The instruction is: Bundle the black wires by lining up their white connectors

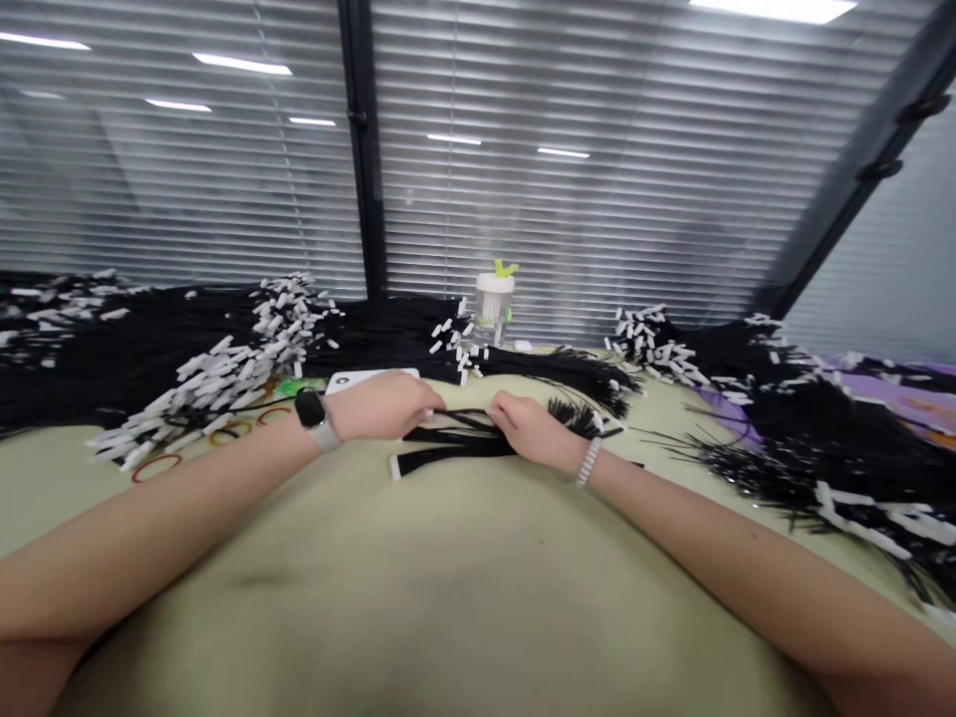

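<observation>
A small bundle of black cords (448, 450) with white tips lies on the pale green table (418, 578) in front of me. My left hand (384, 405), with a dark watch on its wrist, is closed over the bundle's upper left part. To the right of it, my right hand (532, 430), wearing a beaded bracelet, is closed on the same bundle, fingers curled down on the cords. The two hands are nearly touching.
Big heaps of black cords with white tips lie at the left (201, 378), behind the hands (553, 373) and at the right (814, 448). A clear bottle with a green lid (494, 304) stands at the back. A white phone (358, 379) and rubber bands (156, 466) lie at the left.
</observation>
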The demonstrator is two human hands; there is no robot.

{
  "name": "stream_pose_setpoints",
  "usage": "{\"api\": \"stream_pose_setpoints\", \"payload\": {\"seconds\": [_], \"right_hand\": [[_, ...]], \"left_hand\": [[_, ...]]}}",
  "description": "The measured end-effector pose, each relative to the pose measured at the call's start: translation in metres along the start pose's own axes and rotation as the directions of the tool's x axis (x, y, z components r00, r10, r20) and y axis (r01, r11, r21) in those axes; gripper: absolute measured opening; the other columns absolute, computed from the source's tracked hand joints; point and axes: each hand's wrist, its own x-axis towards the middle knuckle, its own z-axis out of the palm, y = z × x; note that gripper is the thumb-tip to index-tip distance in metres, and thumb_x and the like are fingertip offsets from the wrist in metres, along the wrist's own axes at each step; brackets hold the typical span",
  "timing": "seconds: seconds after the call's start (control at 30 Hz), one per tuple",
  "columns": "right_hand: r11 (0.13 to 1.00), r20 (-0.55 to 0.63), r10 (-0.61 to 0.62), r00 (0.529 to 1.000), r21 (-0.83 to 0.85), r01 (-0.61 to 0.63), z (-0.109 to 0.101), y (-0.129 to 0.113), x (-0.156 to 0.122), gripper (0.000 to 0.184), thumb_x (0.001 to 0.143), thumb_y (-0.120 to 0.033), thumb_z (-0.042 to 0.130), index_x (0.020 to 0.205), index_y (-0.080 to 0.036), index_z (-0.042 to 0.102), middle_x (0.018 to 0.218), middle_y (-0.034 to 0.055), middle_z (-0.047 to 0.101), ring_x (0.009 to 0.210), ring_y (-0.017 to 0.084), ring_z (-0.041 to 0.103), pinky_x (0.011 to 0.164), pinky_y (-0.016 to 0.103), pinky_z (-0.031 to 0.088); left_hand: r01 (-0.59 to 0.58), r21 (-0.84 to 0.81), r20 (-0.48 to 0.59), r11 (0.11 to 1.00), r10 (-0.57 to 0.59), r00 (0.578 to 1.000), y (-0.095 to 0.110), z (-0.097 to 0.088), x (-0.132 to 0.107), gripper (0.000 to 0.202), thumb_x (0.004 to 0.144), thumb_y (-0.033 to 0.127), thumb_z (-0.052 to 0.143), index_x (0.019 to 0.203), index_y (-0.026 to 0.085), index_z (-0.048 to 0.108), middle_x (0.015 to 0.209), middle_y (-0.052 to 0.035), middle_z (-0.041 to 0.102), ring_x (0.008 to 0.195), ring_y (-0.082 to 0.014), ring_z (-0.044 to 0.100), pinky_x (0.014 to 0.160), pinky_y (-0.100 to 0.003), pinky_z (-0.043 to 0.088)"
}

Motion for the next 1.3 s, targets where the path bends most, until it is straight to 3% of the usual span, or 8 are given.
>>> {"api": "stream_pose_setpoints", "payload": {"seconds": [0.23,0.4,0.6,0.7,0.8,0.93,1.13,1.3], "right_hand": [[0.992,0.040,-0.112,0.993,0.068,0.109,-0.025,-0.019,-0.001,0.035,0.085,-0.045,0.035,0.091,-0.015,0.052,0.073,-0.0005,0.058,0.061,0.006,0.050,0.056,0.017,0.038],[0.994,-0.142,-0.060,0.988,-0.096,0.046,-0.046,-0.026,-0.001,0.035,0.088,-0.038,0.027,0.100,-0.016,0.052,0.074,0.0032,0.058,0.062,0.010,0.050,0.057,0.020,0.032],[0.943,-0.296,-0.082,0.952,-0.332,-0.022,-0.073,-0.046,-0.013,0.036,0.086,-0.032,0.030,0.114,-0.017,0.049,0.077,0.0094,0.058,0.064,0.015,0.048,0.056,0.025,0.023],[0.930,-0.291,-0.112,0.950,-0.368,-0.003,-0.089,-0.065,-0.025,0.034,0.085,-0.035,0.033,0.110,-0.019,0.050,0.070,0.0059,0.057,0.058,0.012,0.046,0.054,0.024,0.023],[0.969,-0.059,-0.192,0.980,-0.169,0.179,-0.110,-0.084,-0.039,0.028,0.083,-0.040,0.040,0.098,-0.020,0.053,0.063,-0.0010,0.053,0.052,0.007,0.043,0.049,0.019,0.028],[0.931,0.267,-0.334,0.904,0.243,0.273,-0.133,-0.099,-0.056,0.025,0.082,-0.038,0.044,0.097,-0.019,0.051,0.064,-0.0030,0.050,0.052,0.005,0.045,0.045,0.015,0.032],[0.876,0.266,-0.432,0.862,0.350,0.332,-0.134,-0.108,-0.065,0.019,0.081,-0.033,0.048,0.087,-0.016,0.051,0.068,-0.0019,0.051,0.060,0.005,0.046,0.054,0.015,0.037],[0.776,0.121,-0.363,0.924,0.589,0.227,-0.120,-0.120,-0.065,0.025,0.087,-0.031,0.037,0.081,-0.012,0.052,0.078,0.0013,0.056,0.072,0.005,0.054,0.065,0.016,0.045]], "left_hand": [[0.027,0.028,-0.243,0.999,-0.019,0.970,0.015,-0.023,0.001,0.033,0.086,0.022,0.028,0.107,0.017,0.053,0.104,-0.0070,0.059,0.095,-0.0200,0.053,0.080,-0.031,0.040],[0.143,-0.204,-0.430,0.968,-0.220,0.876,0.036,-0.042,-0.007,0.034,0.087,0.037,0.030,0.104,0.018,0.052,0.096,-0.0051,0.061,0.088,-0.0195,0.056,0.077,-0.032,0.043],[0.206,-0.770,-0.073,0.603,-0.404,0.912,0.057,-0.069,-0.016,0.040,0.083,0.048,0.033,0.080,0.013,0.052,0.079,-0.0069,0.063,0.067,-0.0152,0.062,0.065,-0.030,0.051],[0.133,-0.845,-0.081,0.518,-0.370,0.926,0.065,-0.083,-0.024,0.030,0.083,0.039,0.041,0.077,0.013,0.054,0.079,-0.0061,0.063,0.068,-0.0136,0.062,0.069,-0.029,0.052],[0.034,-0.876,-0.129,0.481,-0.301,0.945,0.075,-0.095,-0.035,0.020,0.082,0.030,0.044,0.086,0.016,0.058,0.082,-0.0036,0.064,0.075,-0.0148,0.062,0.072,-0.029,0.051],[-0.058,-0.861,-0.206,0.505,-0.242,0.948,0.092,-0.108,-0.052,0.022,0.085,0.025,0.039,0.087,0.021,0.061,0.082,0.0005,0.065,0.074,-0.0137,0.062,0.067,-0.024,0.052],[-0.038,-0.726,-0.311,0.687,-0.278,0.909,0.106,-0.116,-0.064,0.025,0.083,0.027,0.041,0.070,0.022,0.062,0.064,0.0030,0.063,0.057,-0.0087,0.059,0.050,-0.013,0.049],[0.028,-0.701,-0.229,0.713,-0.262,0.937,0.108,-0.107,-0.059,0.017,0.077,0.027,0.050,0.068,0.023,0.064,0.054,0.0040,0.061,0.047,-0.0079,0.056,0.041,-0.012,0.046]]}}
